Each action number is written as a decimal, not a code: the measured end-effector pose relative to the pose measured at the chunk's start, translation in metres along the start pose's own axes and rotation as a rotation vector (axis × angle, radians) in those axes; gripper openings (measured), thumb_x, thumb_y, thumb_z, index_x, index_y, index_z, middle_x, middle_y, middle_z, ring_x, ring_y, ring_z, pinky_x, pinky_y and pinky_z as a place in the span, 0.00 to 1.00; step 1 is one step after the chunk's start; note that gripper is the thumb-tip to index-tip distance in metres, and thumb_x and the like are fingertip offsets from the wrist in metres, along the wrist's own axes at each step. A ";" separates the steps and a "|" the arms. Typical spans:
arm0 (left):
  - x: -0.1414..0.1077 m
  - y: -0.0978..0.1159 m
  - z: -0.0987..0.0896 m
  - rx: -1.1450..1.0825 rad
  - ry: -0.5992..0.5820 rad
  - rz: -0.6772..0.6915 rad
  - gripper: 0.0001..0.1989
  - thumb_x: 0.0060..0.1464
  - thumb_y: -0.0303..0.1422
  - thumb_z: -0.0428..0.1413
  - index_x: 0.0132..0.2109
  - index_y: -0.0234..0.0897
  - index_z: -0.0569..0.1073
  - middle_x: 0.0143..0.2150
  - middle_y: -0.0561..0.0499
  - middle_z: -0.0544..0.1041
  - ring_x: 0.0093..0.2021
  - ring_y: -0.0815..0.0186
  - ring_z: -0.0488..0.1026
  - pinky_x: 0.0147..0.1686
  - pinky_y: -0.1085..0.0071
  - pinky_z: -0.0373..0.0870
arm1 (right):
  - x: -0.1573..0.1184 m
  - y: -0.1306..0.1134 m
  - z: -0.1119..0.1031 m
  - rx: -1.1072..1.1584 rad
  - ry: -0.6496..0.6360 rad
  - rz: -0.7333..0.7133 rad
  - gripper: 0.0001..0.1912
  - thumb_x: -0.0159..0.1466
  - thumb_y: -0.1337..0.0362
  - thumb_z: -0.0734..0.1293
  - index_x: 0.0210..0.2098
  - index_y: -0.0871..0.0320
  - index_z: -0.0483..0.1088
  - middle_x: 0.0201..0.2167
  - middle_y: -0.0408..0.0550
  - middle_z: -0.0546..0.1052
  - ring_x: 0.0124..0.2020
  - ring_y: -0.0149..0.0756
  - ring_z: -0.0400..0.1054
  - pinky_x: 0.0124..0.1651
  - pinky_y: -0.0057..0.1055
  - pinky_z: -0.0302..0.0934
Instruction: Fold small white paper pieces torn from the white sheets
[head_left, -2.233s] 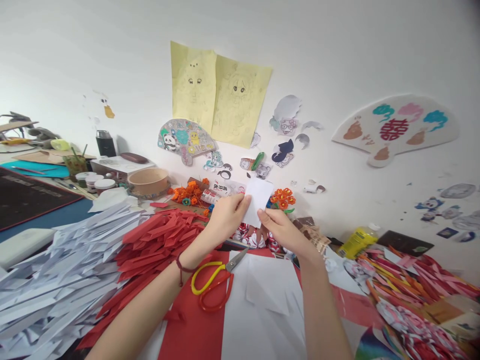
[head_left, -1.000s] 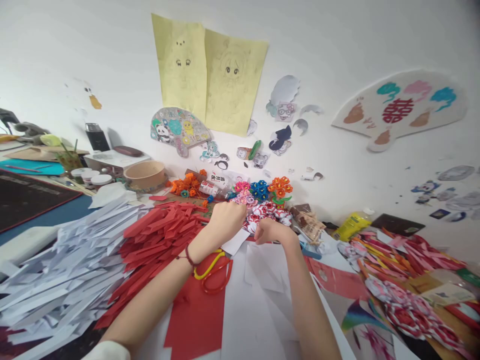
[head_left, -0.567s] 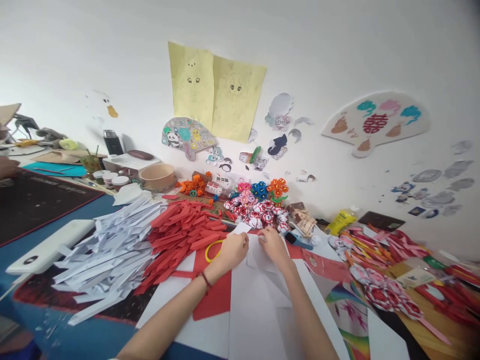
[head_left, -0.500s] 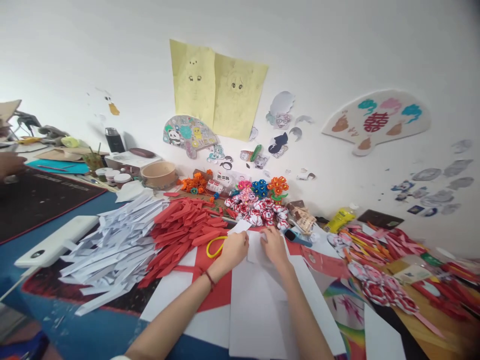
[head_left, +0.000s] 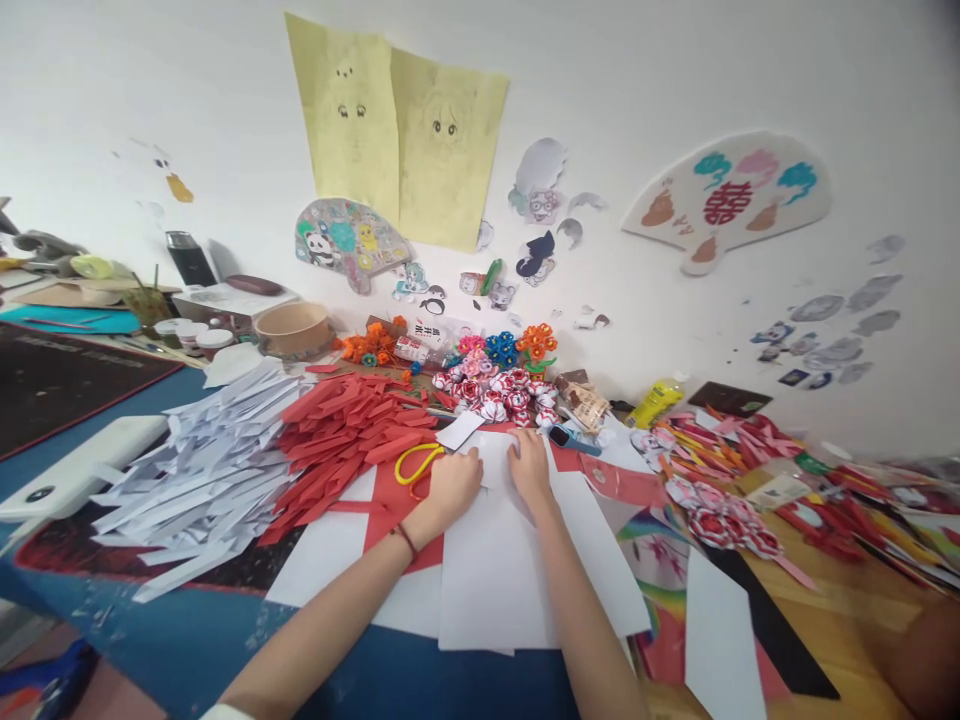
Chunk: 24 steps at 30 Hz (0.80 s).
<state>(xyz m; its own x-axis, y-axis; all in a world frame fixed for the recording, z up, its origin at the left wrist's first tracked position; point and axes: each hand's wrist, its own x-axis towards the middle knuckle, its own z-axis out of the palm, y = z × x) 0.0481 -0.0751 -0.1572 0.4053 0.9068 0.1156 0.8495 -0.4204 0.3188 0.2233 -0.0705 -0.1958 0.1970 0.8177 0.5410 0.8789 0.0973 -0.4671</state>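
Observation:
A white sheet of paper (head_left: 491, 580) lies lengthwise between my forearms, on top of other white and red sheets. My left hand (head_left: 448, 492) has its fingers curled and pinches the left side of the paper's far end. On the right side of that far end, my right hand (head_left: 531, 468) grips with bent fingers, its fingertips partly hidden. Just beyond the left hand is a small white paper piece (head_left: 460, 430). Yellow scissor-like handles (head_left: 411, 468) rest beside the left wrist on a red sheet (head_left: 390, 505).
White paper strips (head_left: 210, 470) and red paper strips (head_left: 345, 430) are heaped at left. Behind my hands are red-and-white paper flowers (head_left: 514, 390) and a smartwatch (head_left: 574, 440). A power bank (head_left: 90, 465) lies far left. A blurred skin-toned shape (head_left: 930, 650) shows at lower right.
My view has turned right and down, so the scene sits further left and higher. Both hands stay at the paper's far end. The other person's hand at far left has left view.

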 end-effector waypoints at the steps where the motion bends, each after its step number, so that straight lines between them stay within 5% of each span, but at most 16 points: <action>1: -0.001 0.001 0.000 -0.016 0.003 -0.003 0.17 0.62 0.36 0.42 0.44 0.33 0.72 0.36 0.37 0.78 0.39 0.51 0.76 0.36 0.62 0.67 | 0.000 0.000 0.000 0.004 -0.001 -0.008 0.17 0.59 0.73 0.57 0.45 0.59 0.70 0.42 0.53 0.72 0.47 0.44 0.62 0.52 0.39 0.56; 7: -0.001 0.004 0.001 -0.188 0.009 -0.029 0.17 0.59 0.41 0.48 0.52 0.41 0.68 0.31 0.51 0.79 0.35 0.63 0.76 0.30 0.74 0.62 | 0.000 0.000 -0.002 0.029 0.005 -0.026 0.17 0.58 0.74 0.57 0.44 0.58 0.70 0.42 0.52 0.71 0.46 0.43 0.62 0.51 0.38 0.56; 15: -0.008 0.009 0.009 -0.276 0.011 -0.003 0.09 0.54 0.36 0.51 0.32 0.36 0.72 0.26 0.48 0.76 0.31 0.62 0.74 0.30 0.73 0.57 | 0.000 0.003 0.002 0.146 0.059 0.055 0.17 0.58 0.72 0.59 0.44 0.58 0.71 0.42 0.53 0.72 0.47 0.44 0.62 0.52 0.40 0.56; 24: 0.003 -0.013 -0.012 -0.547 0.198 -0.058 0.10 0.57 0.35 0.47 0.30 0.37 0.67 0.21 0.53 0.71 0.26 0.67 0.69 0.29 0.75 0.57 | 0.004 0.000 0.001 0.413 0.234 0.321 0.21 0.60 0.57 0.62 0.48 0.63 0.70 0.44 0.58 0.74 0.47 0.46 0.65 0.55 0.44 0.54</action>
<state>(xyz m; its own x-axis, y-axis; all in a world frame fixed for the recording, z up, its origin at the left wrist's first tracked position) 0.0346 -0.0668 -0.1497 0.2482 0.9385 0.2402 0.5492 -0.3405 0.7631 0.2234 -0.0666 -0.1947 0.5588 0.6997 0.4452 0.5252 0.1169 -0.8429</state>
